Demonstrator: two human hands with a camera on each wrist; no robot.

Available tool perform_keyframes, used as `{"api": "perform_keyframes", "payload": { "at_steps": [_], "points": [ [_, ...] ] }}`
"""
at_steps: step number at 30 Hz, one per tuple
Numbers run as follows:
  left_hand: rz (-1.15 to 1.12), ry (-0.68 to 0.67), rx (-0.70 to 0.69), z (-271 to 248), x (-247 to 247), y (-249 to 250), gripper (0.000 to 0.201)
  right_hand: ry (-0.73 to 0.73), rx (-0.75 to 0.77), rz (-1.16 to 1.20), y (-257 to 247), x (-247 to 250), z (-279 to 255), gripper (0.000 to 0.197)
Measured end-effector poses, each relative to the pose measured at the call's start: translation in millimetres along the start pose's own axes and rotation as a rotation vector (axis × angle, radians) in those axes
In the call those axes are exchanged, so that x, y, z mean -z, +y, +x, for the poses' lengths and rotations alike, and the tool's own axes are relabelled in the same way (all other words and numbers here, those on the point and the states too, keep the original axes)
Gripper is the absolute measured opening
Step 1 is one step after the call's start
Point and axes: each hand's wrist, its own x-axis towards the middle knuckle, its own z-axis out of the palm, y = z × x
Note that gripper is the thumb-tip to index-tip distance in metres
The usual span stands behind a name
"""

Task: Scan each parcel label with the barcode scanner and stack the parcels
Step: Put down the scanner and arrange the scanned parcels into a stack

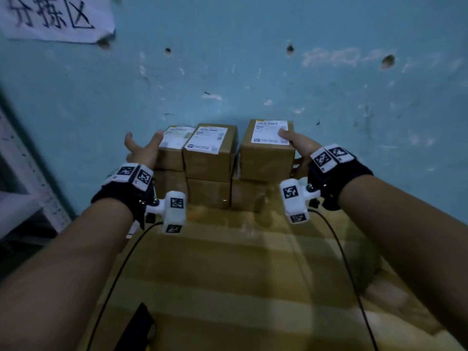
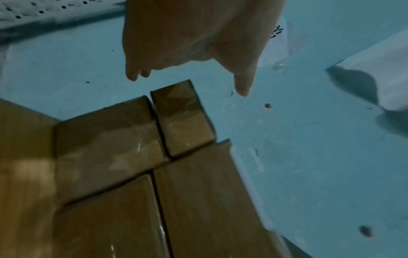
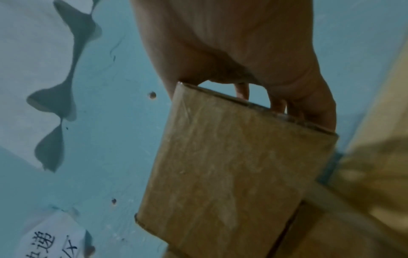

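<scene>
Against the blue wall (image 1: 253, 72), my right hand (image 1: 301, 148) grips the rightmost box (image 1: 266, 153) on the stack, my left hand (image 1: 141, 150) hovers released beside the left box (image 1: 172, 148) (scanner unseen), so I judge stacking underway; next, release squarely.

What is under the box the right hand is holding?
Another brown box sits under the held box, which the right hand grips. Only its front shows; its top and label are covered.
</scene>
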Motion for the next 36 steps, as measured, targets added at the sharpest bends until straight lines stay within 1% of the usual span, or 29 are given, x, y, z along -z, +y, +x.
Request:
{"api": "perform_keyframes", "payload": {
  "at_steps": [2,4,7,11,12,14,15,17,18,19,21,23,25,26,28,30,32,33,34,36],
  "points": [
    [-0.034,-0.083,-0.04,18,-7,-9,0.09,-0.019,-0.002,0.009,2,-11,18,0.034],
    [-0.09,-0.156,-0.082,31,-12,-18,0.086,-0.036,0.004,0.004,2,-20,28,0.03],
    [-0.135,-0.182,-0.113,39,-17,-26,0.088,-0.054,0.014,0.007,1,-27,36,0.028],
    [-0.151,-0.209,-0.114,48,-15,-32,0.098,-0.039,0.06,-0.043,0,-25,37,0.023],
    [-0.162,-0.2,-0.104,40,-12,-28,0.098,-0.039,0.065,-0.046,-1,-23,37,0.024],
    [-0.176,-0.109,-0.089,23,-9,-19,0.091,-0.035,0.066,-0.053,0,-20,29,0.03],
    [-0.171,-0.048,-0.087,14,-8,-14,0.086,-0.036,0.061,-0.065,1,-17,22,0.037],
    [-0.142,0.069,-0.087,-8,-9,-4,0.077,0.014,0.05,-0.08,3,-7,10,0.067],
    [-0.127,0.109,-0.099,-25,-10,2,0.073,0.037,0.064,-0.086,5,-1,2,0.074],
    [-0.118,0.137,-0.12,-41,-14,6,0.07,0.056,0.086,-0.095,7,6,-7,0.076],
    [-0.092,0.162,-0.173,-75,-23,14,0.066,0.072,0.118,-0.112,12,24,-30,0.073],
    [-0.074,0.136,-0.236,-115,-38,20,0.066,0.09,0.143,-0.121,18,46,-56,0.068],
    [-0.105,0.049,-0.288,-159,-59,24,0.06,0.102,0.141,-0.109,24,73,-81,0.065],
    [-0.117,-0.021,-0.32,-181,-70,24,0.056,0.109,0.129,-0.105,28,86,-93,0.063],
    [-0.155,-0.24,-0.4,-225,-95,23,0.047,0.112,0.116,-0.097,36,113,-117,0.057],
    [-0.13,-0.5,-0.411,-258,-122,17,0.043,0.156,0.115,-0.126,48,135,-132,0.053],
    [0.006,-0.727,-0.32,-287,-151,7,0.048,0.214,0.085,-0.152,69,158,-140,0.044],
    [0.063,-0.816,-0.237,-298,-164,-1,0.053,0.221,0.048,-0.153,82,168,-141,0.034],
    [0.104,-0.893,-0.163,-307,-174,-9,0.059,0.219,-0.003,-0.156,98,176,-139,0.02],
    [0.151,-0.993,-0.053,-319,-190,-30,0.072,0.25,-0.059,-0.178,129,186,-131,0.012]
  ]
}}
